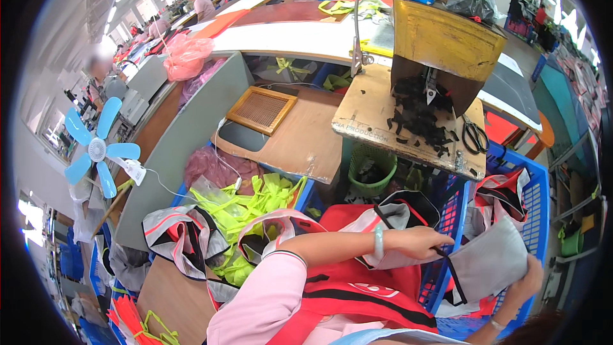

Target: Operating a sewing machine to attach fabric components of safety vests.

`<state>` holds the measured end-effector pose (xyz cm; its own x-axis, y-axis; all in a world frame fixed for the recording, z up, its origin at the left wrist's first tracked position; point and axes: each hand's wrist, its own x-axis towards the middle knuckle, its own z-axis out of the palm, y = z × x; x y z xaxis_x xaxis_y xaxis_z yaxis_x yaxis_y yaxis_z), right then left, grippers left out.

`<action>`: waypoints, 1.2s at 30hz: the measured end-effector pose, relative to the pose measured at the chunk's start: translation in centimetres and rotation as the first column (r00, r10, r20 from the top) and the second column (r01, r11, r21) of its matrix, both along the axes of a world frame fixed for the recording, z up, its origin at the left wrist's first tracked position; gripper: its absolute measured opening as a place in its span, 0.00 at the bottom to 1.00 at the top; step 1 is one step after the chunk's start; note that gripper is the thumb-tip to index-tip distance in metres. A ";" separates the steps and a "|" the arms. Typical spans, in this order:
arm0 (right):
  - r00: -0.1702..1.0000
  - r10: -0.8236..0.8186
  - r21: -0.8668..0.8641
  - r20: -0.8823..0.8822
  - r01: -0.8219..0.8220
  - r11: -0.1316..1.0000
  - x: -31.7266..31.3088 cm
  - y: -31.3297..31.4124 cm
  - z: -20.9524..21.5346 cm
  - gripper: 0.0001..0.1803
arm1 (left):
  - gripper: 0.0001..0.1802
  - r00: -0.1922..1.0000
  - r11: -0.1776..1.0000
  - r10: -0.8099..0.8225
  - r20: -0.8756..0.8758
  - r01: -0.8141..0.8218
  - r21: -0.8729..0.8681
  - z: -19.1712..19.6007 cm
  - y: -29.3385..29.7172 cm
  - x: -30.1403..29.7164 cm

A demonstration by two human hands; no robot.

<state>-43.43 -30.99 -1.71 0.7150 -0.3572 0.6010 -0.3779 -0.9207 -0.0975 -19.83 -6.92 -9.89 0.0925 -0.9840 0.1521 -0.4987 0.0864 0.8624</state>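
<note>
My left hand [418, 243], with a pale bangle on its wrist, reaches across to the right and pinches the black-bound edge of a grey fabric piece [489, 260]. The opposite edge of that piece is in my right hand [527, 278], whose fingers are partly hidden by it. The cloth is stretched between both hands above a blue plastic basket [540, 217]. More grey and red sewn pieces [501, 195] with black edging lie in the basket. Red fabric [377, 291] with a black band lies in front of me, below my left forearm. Another grey-and-red piece [185, 239] rests to the left.
Ahead stands a worktable [364, 112] with a yellow-cased machine [447, 38], black scraps [415, 118] and scissors [474, 135]. A green bin [372, 172] sits beneath. Lime strips [255, 198] fill a container at left, near a blue fan [97, 149]. Other people work far back.
</note>
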 end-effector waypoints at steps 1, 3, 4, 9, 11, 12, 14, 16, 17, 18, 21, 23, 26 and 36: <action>0.991 0.017 -0.124 0.131 0.000 0.992 -1.2 0.7 -0.4 0.13 | 0.22 1.000 0.999 -0.023 0.019 0.023 0.030 1.5 0.0 0.2; 0.957 -0.045 -0.048 0.288 0.062 0.997 -4.5 1.4 -3.3 0.13 | 0.19 0.991 1.000 -0.009 0.133 0.006 0.026 0.8 0.0 -0.1; 0.943 -0.145 0.153 0.300 0.102 0.983 -5.9 1.8 -6.7 0.14 | 0.16 0.968 1.000 0.002 0.250 -0.009 0.027 0.5 0.2 -0.3; 0.697 0.210 0.416 -0.685 0.137 0.899 -9.4 5.9 -20.1 0.18 | 0.12 0.969 0.978 -0.077 0.234 0.027 0.208 -2.6 1.6 -0.9; 0.490 0.531 0.700 -0.692 0.272 0.660 -5.5 9.2 -15.7 0.16 | 0.12 0.970 0.975 -0.062 0.236 0.008 0.224 -2.9 2.7 -0.8; 0.603 0.526 0.784 -0.599 0.310 0.538 -2.0 11.2 -11.3 0.14 | 0.12 0.971 0.971 -0.063 0.232 0.006 0.239 -2.9 3.1 -1.3; 0.909 0.379 0.708 -0.174 -0.152 0.690 1.6 12.6 -9.0 0.17 | 0.11 0.965 0.969 -0.082 0.248 0.020 0.244 -2.9 3.7 -2.2; 0.803 0.587 0.515 -0.100 -0.463 0.721 5.9 12.3 -5.1 0.21 | 0.11 0.959 0.968 -0.085 0.269 0.016 0.250 -2.3 4.3 -2.6; 0.802 0.589 0.514 -0.100 -0.465 0.721 6.8 11.8 -5.5 0.21 | 0.11 0.956 0.965 -0.068 0.286 -0.010 0.263 -1.8 4.8 -2.7; 0.693 0.702 0.481 -0.161 -0.566 0.670 7.8 10.5 -6.8 0.25 | 0.10 0.951 0.961 -0.057 0.305 -0.031 0.274 -1.5 5.3 -2.7; 0.511 0.756 0.667 -0.409 -0.399 0.630 8.7 7.6 -10.0 0.34 | 0.09 0.928 0.969 0.046 0.369 -0.131 0.209 -2.4 6.8 -2.2; 0.370 0.687 0.737 -0.625 -0.011 0.676 7.7 5.0 -12.8 0.41 | 0.08 0.920 0.968 0.064 0.386 -0.152 0.202 -2.9 6.2 -2.5; 0.221 0.673 0.705 -0.706 0.129 0.698 8.8 4.4 -10.1 0.36 | 0.09 0.907 0.964 0.126 0.402 -0.207 0.166 -4.9 5.5 -2.5; 0.994 0.110 0.371 -0.014 -0.097 0.923 5.4 9.9 -2.8 0.18 | 0.14 0.944 0.944 0.323 0.063 -0.318 -0.088 -0.2 2.1 2.1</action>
<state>-38.03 -21.07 -4.46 0.7776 -0.4721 0.4153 -0.2916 -0.8559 -0.4271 -17.69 -4.79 -10.11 0.3865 -0.8895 0.2438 -0.5740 -0.0250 0.8185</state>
